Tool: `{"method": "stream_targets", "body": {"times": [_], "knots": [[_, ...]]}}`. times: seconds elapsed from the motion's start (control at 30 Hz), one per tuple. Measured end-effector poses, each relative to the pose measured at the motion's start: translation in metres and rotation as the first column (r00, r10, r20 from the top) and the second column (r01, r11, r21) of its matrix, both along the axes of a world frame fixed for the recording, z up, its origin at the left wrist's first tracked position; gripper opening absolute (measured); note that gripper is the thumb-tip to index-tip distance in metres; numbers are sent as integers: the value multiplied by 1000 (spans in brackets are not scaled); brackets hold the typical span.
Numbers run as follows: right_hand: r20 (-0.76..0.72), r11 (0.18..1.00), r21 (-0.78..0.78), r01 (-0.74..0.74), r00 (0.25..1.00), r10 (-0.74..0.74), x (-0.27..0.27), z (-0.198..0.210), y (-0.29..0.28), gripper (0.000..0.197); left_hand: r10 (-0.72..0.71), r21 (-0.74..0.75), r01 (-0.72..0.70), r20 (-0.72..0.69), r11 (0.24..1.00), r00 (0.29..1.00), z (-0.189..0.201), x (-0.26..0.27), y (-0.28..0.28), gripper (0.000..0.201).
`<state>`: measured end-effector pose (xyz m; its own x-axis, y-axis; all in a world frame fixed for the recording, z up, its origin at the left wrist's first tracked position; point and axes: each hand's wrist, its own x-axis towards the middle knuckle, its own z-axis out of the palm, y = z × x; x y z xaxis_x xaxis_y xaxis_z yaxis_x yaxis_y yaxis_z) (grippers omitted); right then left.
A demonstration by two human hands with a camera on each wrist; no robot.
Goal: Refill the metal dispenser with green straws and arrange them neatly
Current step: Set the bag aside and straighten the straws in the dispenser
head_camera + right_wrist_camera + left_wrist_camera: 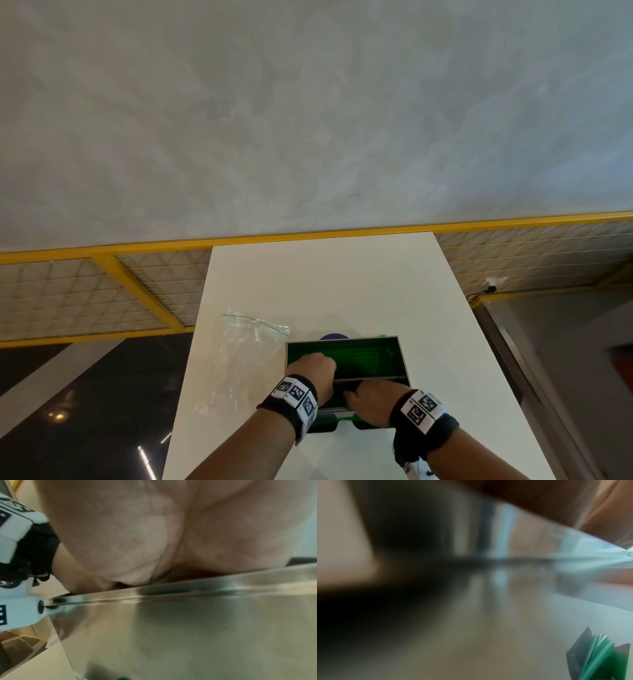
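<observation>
Stainless metal dispenser [404, 359] is being steadied on the white counter [325, 281] by the right hand [371, 399] at its near rim, while green straws [356, 354] inside are being levelled by the left hand [313, 371]; whether either hand's fingers are curled or straight cannot be told.

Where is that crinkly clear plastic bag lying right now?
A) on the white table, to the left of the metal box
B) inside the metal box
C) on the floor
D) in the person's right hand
A: the head view shows the clear plastic bag lying flat on the white table, left of the metal straw dispenser, and neither hand holds it.
</observation>
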<state>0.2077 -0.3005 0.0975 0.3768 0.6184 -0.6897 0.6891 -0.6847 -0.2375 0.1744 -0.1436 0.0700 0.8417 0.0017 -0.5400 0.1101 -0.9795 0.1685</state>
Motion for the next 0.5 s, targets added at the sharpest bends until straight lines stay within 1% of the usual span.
{"method": "stream_targets", "body": {"times": [0.07, 0.1, 0.13, 0.2, 0.27, 0.33, 0.4, 0.47, 0.5], "knots": [[30, 999, 28, -40, 999, 39, -1, -4, -4, 19, 17, -19, -16, 34, 1000, 999, -2, 0, 1, 19], [40, 998, 21, -54, 998, 53, -2, -2, -5, 21, 19, -25, -18, 47, 1000, 999, -4, 1, 1, 19], [46, 999, 27, -46, 998, 45, -2, -2, -6, 22, 15, -26, -14, 48, 1000, 999, -4, 1, 2, 19], [75, 994, 93, -49, 996, 43, -3, -3, -7, 22, 3, -25, -2, 24, 1000, 1000, -5, 0, 2, 21], [-7, 999, 51, 5, 1000, -5, -2, -2, -6, 21, 6, -34, -5, 25, 999, 1000, -4, 0, 1, 21], [-69, 995, 91, 52, 997, -46, 0, -7, -9, 25, 24, -48, -21, 66, 999, 998, -1, 1, 1, 19], [-78, 992, 103, 73, 995, -65, 0, -7, -11, 31, 44, -60, -38, 106, 998, 993, -1, 1, 2, 19], [-90, 984, 87, 157, 985, -149, 1, -11, -12, 29, 44, -42, -41, 87, 998, 995, 1, 1, 4, 21], [-93, 982, 66, 177, 981, -170, 1, -13, -13, 34, 43, -34, -41, 71, 999, 997, 1, 0, 5, 21]]}}
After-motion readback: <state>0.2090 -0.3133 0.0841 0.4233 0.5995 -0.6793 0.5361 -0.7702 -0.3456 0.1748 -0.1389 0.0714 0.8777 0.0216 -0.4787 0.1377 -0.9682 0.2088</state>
